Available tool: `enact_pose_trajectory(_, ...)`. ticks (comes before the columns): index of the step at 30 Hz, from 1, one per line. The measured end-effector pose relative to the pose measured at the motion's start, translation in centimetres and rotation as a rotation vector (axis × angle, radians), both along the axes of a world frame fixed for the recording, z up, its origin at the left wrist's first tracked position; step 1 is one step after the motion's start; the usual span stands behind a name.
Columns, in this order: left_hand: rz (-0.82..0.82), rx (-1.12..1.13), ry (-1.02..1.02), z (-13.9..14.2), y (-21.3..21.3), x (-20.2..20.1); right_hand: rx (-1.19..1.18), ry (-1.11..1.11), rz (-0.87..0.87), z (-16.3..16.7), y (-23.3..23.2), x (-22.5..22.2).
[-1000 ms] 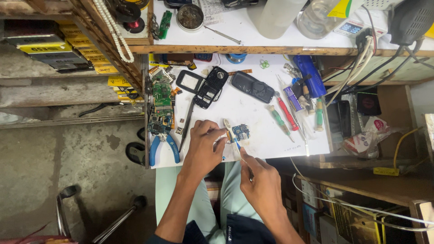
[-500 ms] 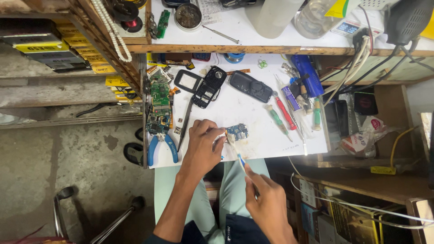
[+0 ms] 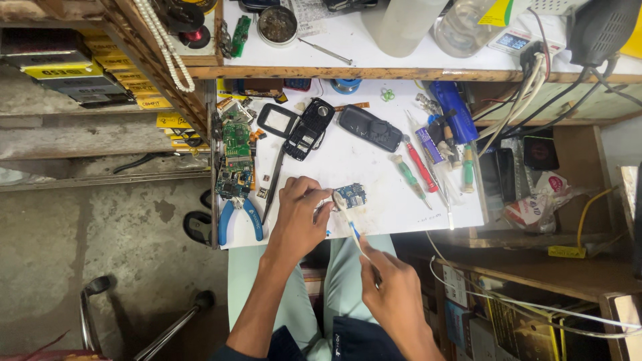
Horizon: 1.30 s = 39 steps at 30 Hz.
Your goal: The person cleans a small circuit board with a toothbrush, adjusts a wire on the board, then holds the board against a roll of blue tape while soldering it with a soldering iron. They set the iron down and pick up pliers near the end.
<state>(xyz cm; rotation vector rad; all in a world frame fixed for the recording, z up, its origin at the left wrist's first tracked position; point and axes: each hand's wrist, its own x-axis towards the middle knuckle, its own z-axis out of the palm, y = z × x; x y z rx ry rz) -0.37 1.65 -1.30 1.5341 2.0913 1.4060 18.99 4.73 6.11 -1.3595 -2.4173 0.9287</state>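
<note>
A small blue circuit board [image 3: 350,196] lies on the white worktop [image 3: 374,174] near its front edge. My left hand [image 3: 299,215] rests on the worktop just left of the board, fingers curled; whether it pinches anything is unclear. My right hand [image 3: 394,287] is below the table edge and holds a blue-and-white toothbrush [image 3: 348,217] by the handle, its bristle end lying beside the board.
On the worktop lie black phone shells [image 3: 307,130], a dark phone body [image 3: 369,127], green circuit boards [image 3: 235,157], blue-handled pliers [image 3: 239,217], and red and green screwdrivers [image 3: 418,167]. A shelf above carries bottles and a tin. Cables hang at the right.
My right hand has pulled back toward me and downward with the toothbrush. The left hand and the blue board have stayed almost where they were.
</note>
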Motion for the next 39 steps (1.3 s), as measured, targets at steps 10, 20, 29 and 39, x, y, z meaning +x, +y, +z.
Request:
enact_pose_trajectory(10,0.004,-0.007,0.005,0.1,0.0,0.0,0.039,0.045,0.016,-0.3,0.7,-0.8)
enact_pose_trajectory(20,0.000,0.018,-0.010,0.1,-0.1,0.0,0.017,0.118,0.065,-0.1,-0.6,4.0)
enact_pose_trajectory(29,0.069,-0.023,0.016,1.5,0.4,0.5,0.096,0.290,-0.230,-0.8,0.8,7.9)
enact_pose_trajectory(39,-0.058,-0.162,0.177,3.6,2.3,1.8,0.084,0.332,-0.259,-1.2,0.2,7.8)
